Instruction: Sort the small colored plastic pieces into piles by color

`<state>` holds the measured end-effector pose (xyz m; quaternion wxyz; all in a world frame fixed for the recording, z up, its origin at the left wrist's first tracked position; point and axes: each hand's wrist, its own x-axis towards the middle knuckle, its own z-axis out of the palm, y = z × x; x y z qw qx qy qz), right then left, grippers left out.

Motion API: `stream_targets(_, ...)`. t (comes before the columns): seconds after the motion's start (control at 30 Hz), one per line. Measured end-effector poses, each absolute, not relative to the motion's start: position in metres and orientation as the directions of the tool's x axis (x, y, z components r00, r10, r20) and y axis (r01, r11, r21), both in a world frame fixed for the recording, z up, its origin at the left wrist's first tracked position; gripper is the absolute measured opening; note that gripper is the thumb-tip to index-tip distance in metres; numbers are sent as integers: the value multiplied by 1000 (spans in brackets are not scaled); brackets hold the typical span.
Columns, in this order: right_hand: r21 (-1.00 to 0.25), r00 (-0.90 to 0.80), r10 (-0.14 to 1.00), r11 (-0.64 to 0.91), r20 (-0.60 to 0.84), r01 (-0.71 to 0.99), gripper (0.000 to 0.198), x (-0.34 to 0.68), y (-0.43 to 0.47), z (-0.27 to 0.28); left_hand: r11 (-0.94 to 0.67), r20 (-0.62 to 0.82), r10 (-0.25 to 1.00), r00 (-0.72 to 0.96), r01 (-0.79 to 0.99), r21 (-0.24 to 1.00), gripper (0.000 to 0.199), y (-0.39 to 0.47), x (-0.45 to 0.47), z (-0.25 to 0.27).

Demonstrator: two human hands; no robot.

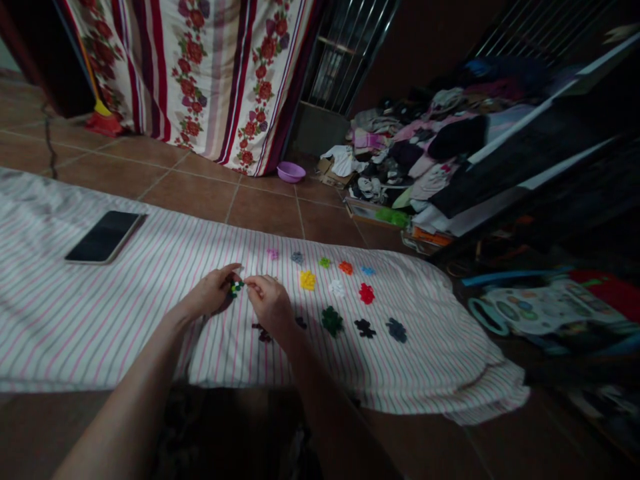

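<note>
My left hand (213, 291) is closed around a small assembly of building bricks (236, 288) in dark green, white and yellow, just over the striped cloth. Close to its right side, my right hand (271, 301) is pinched; whatever lies between its fingertips is too small to make out. Sorted piles of tiny bricks lie to the right: yellow bricks (307, 280), white bricks (337, 288), red bricks (367, 293), dark green bricks (331, 321) and black bricks (365, 328). Dark brown bricks (263, 333) lie below my right hand, and its forearm partly covers another dark pile (301, 323).
Pink bricks (273, 254), grey bricks (297, 257), lime bricks (325, 262), orange bricks (345, 267) and blue bricks (368, 270) form the far row. A phone (105, 237) rests at left on the striped cloth (165, 280). Beyond are a purple basin (291, 173) and heaped clothes (400, 147).
</note>
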<state>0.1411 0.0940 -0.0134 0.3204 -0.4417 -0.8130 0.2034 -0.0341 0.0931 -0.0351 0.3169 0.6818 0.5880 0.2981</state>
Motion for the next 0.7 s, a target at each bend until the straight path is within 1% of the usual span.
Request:
stream_targets(0.17,-553,-420,872,486,253,676,23,135,99,-20,-109,56,992,116,526,844,62,91,-36,-35)
stream_targets(0.27,-525,-446,866,494,226,693,26,134,98,-22,-106,42,989,139,501,859,63,90,-37,-36)
stream_targets(0.37,-506,-468,860,501,202,702,27,133,97,-21,-92,34,991,126,487,868,62,90,-37,-37)
stream_targets(0.53,-474,-476,856,511,203,717,26,133,97,-24,-64,16,995,100,507,859,62,90,-36,-35)
stream_targets(0.7,-420,-488,847,529,212,737,25,132,100,-30,-51,4,996,86,552,832,58,89,-39,-31)
